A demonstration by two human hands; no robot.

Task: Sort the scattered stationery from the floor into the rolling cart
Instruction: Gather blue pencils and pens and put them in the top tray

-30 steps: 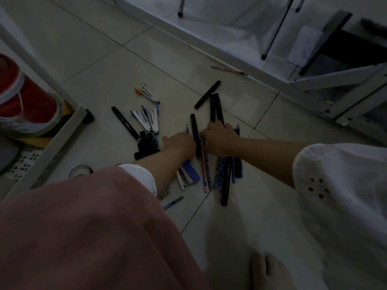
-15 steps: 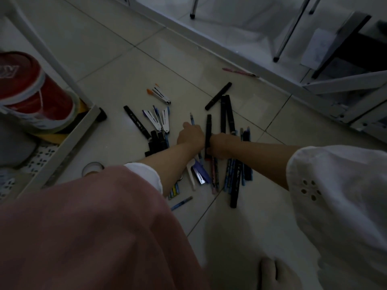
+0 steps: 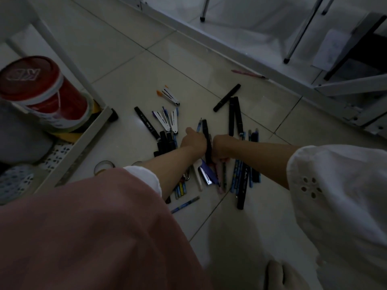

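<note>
Your left hand (image 3: 193,141) is resting back-up on the stationery, with one finger reaching toward the far side beside a thin blue pen (image 3: 199,125). I cannot tell whether it is gripping anything underneath. Your right hand (image 3: 223,148) is lying just to the right of it, with its fingers curling down into the pens, but the dim light is hiding whether they are closing on any of them.

Between the two hands a black marker (image 3: 206,139) is lying on the floor (image 3: 129,72), and it seems to be touching both. I am judging it as light, stiff and smooth, so it is likely to roll on the tile. You are better taking it around the middle of the barrel, not at an end. Its long axis is running near to far, leaning a little left at the far end. Which end is the cap, I cannot tell.

To the right, a bundle of pens (image 3: 240,176) is lying almost parallel to it, so these are easy to gather together as one sheaf. Farther away, a pair of black markers (image 3: 234,116) is pointing the same way. The rolling cart (image 3: 88,135) is standing well apart on the left, with a red tub (image 3: 41,91) inside it.
</note>
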